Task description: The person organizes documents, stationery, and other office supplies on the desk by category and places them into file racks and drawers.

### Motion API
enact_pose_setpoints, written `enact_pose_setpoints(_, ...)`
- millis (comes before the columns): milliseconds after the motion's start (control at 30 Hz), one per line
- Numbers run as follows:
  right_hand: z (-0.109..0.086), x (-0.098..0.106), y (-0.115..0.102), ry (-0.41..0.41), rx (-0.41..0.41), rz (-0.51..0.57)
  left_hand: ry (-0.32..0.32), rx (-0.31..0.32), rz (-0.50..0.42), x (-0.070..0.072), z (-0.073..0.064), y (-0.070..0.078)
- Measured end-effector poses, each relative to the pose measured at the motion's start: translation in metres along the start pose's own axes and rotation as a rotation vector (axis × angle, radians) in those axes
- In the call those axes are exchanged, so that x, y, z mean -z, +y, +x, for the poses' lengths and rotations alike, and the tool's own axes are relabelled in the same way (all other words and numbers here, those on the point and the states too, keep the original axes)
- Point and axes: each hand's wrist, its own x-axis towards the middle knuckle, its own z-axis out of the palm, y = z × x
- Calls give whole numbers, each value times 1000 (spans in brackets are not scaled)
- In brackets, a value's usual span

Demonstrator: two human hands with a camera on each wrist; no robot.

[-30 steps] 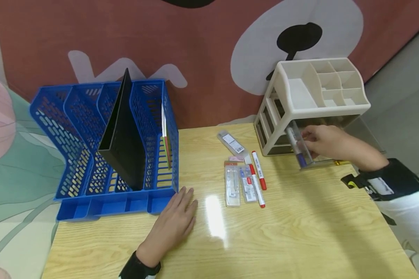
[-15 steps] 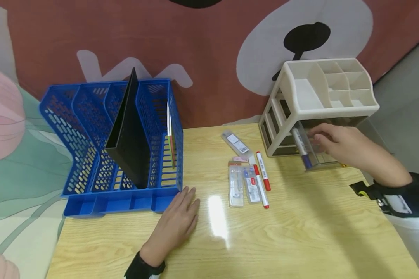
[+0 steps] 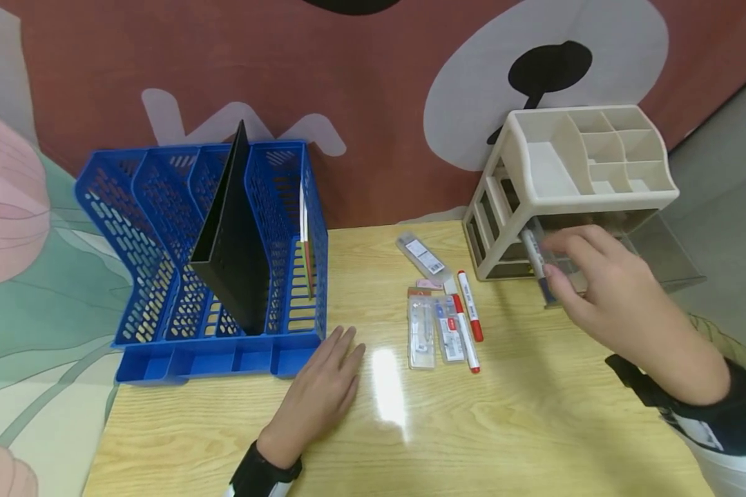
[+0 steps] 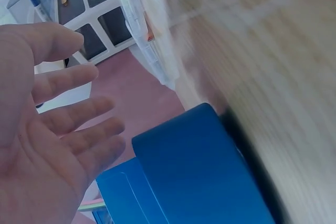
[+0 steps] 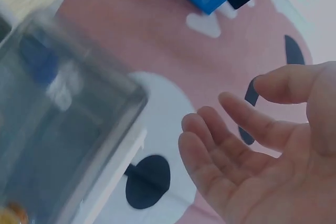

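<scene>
drawer (image 3: 668, 259), clear-walled, standing out from the front of a cream organizer (image 3: 606, 202), toward the right of the bench (image 3: 522, 428). white marker (image 3: 531, 243) with a dark blue cap lying inside, along the drawer's left wall; blurred behind the clear plastic in the right wrist view. right hand (image 3: 612, 286) in front of the drawer and over part of it in the head view, just beside the marker; fingers (image 5: 202, 166) released, loosely bent, grasping nothing, apart from the drawer in the right wrist view.

left hand (image 3: 320, 393) back side up, on the bench or just over it, cannot tell which; fingers nearly straight, a little spread, likewise released. fingertips near the front right corner of a blue file rack (image 3: 217, 359); touching or not, cannot tell. black folder (image 3: 242, 276) leaning in the rack, thin white and reddish item (image 3: 307, 255) by its right wall.

on the bench between rack and organizer: two red-capped markers (image 3: 470, 307), two clear packs (image 3: 421, 331), grey case (image 3: 424, 255) with a white label, small pink piece (image 3: 429, 284). patterned cloth (image 3: 373, 172) behind. black wristbands (image 3: 702, 421) on both arms.
</scene>
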Motion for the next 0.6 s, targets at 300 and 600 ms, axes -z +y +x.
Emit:
enact_pose_setpoints(300, -9, -22, -17, -9, 83, 84, -16, 31, -16, -3, 10, 2)
enact_pose_setpoints(600, -29, -51, -20, -128, 10, 139, -49, 30, -33, -13, 25, 3)
